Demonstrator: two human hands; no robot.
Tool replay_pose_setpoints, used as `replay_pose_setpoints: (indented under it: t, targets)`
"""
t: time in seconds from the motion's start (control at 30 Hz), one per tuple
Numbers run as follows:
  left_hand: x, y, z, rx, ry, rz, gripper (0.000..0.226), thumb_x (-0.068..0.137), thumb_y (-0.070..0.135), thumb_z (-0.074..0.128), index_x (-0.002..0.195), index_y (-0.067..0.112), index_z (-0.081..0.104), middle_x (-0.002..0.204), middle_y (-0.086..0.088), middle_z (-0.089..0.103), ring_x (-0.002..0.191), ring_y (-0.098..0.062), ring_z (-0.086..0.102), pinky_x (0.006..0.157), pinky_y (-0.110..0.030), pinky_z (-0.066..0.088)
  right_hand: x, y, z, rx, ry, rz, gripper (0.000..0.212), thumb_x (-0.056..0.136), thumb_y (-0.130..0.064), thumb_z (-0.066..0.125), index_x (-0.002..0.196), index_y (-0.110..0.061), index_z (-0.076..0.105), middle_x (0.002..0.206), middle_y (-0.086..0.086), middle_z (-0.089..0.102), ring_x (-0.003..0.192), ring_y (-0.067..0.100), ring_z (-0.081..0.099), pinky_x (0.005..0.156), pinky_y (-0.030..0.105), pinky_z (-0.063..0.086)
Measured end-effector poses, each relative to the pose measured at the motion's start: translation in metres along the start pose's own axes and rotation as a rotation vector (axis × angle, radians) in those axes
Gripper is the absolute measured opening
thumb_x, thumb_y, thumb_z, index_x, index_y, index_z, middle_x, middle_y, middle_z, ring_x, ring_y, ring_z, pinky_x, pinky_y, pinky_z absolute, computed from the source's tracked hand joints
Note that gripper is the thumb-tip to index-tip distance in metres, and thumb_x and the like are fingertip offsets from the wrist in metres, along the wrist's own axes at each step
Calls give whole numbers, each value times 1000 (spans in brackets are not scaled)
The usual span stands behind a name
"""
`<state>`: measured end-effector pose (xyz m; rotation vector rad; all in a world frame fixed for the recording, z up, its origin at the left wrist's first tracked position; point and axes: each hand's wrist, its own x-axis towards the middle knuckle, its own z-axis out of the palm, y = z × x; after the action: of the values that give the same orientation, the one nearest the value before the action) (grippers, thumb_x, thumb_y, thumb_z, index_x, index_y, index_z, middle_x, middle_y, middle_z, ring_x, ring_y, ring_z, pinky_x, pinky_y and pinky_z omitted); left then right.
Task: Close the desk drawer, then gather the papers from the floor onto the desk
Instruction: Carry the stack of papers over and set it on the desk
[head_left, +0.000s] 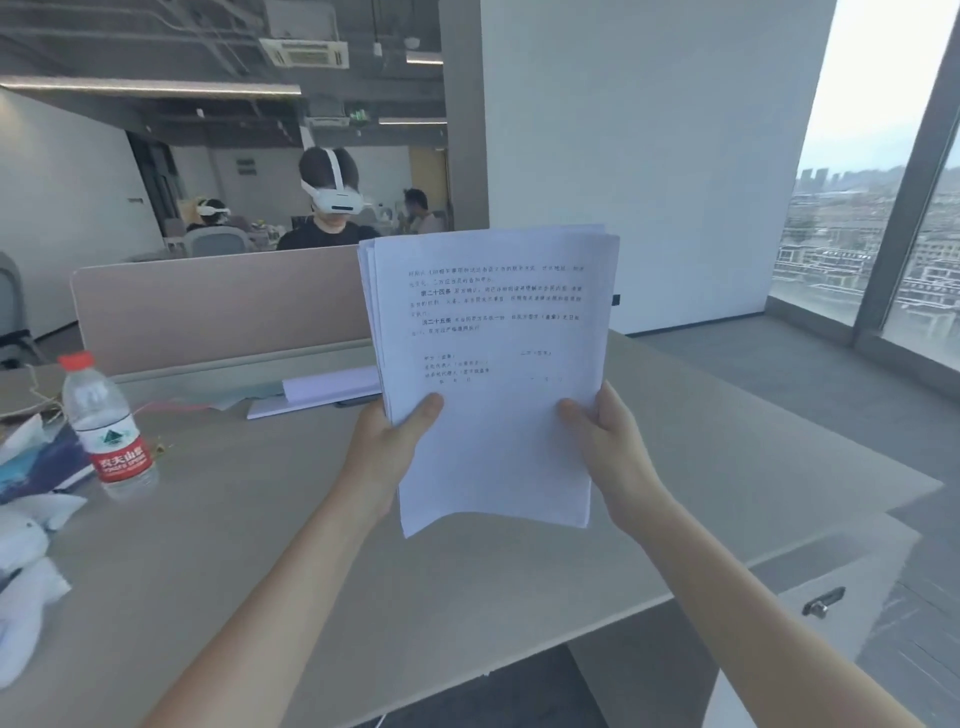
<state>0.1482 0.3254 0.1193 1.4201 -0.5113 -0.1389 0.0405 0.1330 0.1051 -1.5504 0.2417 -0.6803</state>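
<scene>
A wide pale desk (270, 545) fills the near and middle ground, backed at the far side by a low divider panel (218, 306). At the near right, below the desk edge, a drawer front with a lock (823, 603) is seen lying flush, so the drawer is judged to be closed. A stack of papers (493, 374) is held upright above the middle of the desk, clear of its surface, its edges slightly fanned at the top left. The stack is pinched at its lower left edge by the left hand (389, 441), thumb across the front sheet, and at its lower right edge by the right hand (608, 441) in the same way. A water bottle (106, 426) stands near the left side, well apart from the papers, and other white sheets (317, 392) lie at the far side by the divider. The gathering step is judged to be nearly done; the next move calls for the stack to be lowered flat onto bare desk surface and released. Whether more sheets lie on the floor cannot be told.
</scene>
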Motion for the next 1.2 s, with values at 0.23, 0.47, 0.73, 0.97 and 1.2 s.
replay_pose_setpoints:
  t: [0.23,0.47,0.73,0.97,1.2]
  targets:
    - [17,-6,-1,-31,30,-2,21,94,20,62,114,21,70,112,2,76,103,-19,72,91,-42,54,25,7,5,8,-52,-11,30,102,-12,46,123,-26,61,119,-9,73,110,15,70,94,39,55]
    - [37,-15,-27,-77,60,9,19,93,18,63,110,21,71,108,4,77,100,-17,73,84,-36,56,49,16,33,-4,-97,-51,25,102,-13,48,121,-26,60,118,-8,72,111,15,69,98,45,54]
    - [39,-82,-54,41,61,-185,12,85,28,73,90,38,77,100,10,78,98,-14,74,93,-41,55,48,82,58,-3,-180,25,33,103,-19,54,134,-30,56,127,-14,69,122,10,63,102,40,51]
    - [58,-108,-58,41,142,-220,13,86,28,72,97,36,74,102,16,77,103,-13,71,96,-40,53,75,113,69,-6,-174,58,30,104,-21,53,132,-31,58,126,-14,70,122,9,63,107,44,48]
    - [74,-113,-63,80,157,-225,20,81,33,76,101,29,74,105,9,77,101,-13,72,96,-43,53,91,139,62,-50,-193,54,33,103,-21,54,134,-34,56,130,-19,67,124,5,61,107,43,47]
